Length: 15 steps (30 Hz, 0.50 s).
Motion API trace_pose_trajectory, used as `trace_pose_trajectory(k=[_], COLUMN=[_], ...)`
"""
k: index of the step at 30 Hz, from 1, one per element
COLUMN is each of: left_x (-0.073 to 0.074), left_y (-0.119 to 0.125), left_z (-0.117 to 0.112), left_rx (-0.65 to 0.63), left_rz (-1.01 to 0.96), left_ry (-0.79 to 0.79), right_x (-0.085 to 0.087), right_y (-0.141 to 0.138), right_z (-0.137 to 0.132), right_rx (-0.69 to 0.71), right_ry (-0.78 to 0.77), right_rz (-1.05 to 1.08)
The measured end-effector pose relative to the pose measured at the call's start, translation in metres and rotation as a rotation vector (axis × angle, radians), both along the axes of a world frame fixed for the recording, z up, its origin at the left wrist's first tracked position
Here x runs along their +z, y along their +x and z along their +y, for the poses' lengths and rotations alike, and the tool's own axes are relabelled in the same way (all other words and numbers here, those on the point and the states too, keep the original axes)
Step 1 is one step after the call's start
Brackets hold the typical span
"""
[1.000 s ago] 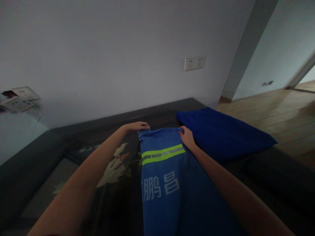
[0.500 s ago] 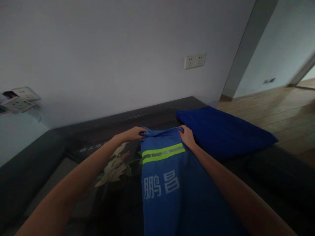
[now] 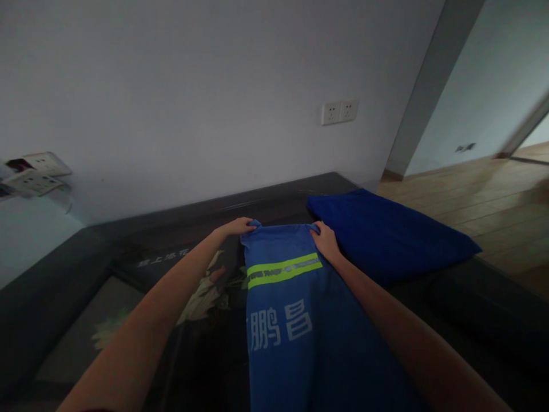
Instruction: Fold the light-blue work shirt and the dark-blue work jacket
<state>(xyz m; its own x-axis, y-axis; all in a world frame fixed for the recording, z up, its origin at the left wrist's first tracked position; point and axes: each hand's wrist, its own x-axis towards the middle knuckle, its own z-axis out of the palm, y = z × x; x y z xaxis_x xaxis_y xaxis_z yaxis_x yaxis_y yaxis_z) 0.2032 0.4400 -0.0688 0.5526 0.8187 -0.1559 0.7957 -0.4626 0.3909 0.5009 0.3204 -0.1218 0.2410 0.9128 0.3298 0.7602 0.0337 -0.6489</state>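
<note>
Since the earlier frame, the left hand (image 3: 240,225) has been shifting slightly toward the far edge of the dark table (image 3: 214,209), and the far hem of the blue garment (image 3: 291,355), bunched then, is now stretching straighter; the right hand (image 3: 326,241) is keeping its place. Behind, the wall (image 3: 193,114) is meeting that edge. A dark blue cloth (image 3: 390,237) is lying flat toward the table's right edge. Left of it, the garment is running from mid-table toward the near edge, its yellow-green stripe (image 3: 285,271) crossing below the hem. Both hands' fingers are pinching the hem, one hand at each corner.
</note>
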Motion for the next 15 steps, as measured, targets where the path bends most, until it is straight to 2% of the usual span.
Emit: trace_pose_trajectory(k=[9,12,15], left_x=[-0.023,-0.024,-0.021], left_y=[0.004,-0.001,-0.011], left_z=[0.013,0.014,0.014], left_rx=[0.212,0.280,0.395], left_rz=[-0.008,-0.035,-0.017], left_ry=[0.191,0.190,0.117], right_x=[-0.002,-0.002,-0.001], right_y=[0.001,0.000,-0.001], right_z=[0.001,0.001,0.001], right_rx=[0.005,0.005,-0.005], right_ry=[0.002,0.002,0.009], right_rz=[0.012,0.021,0.040])
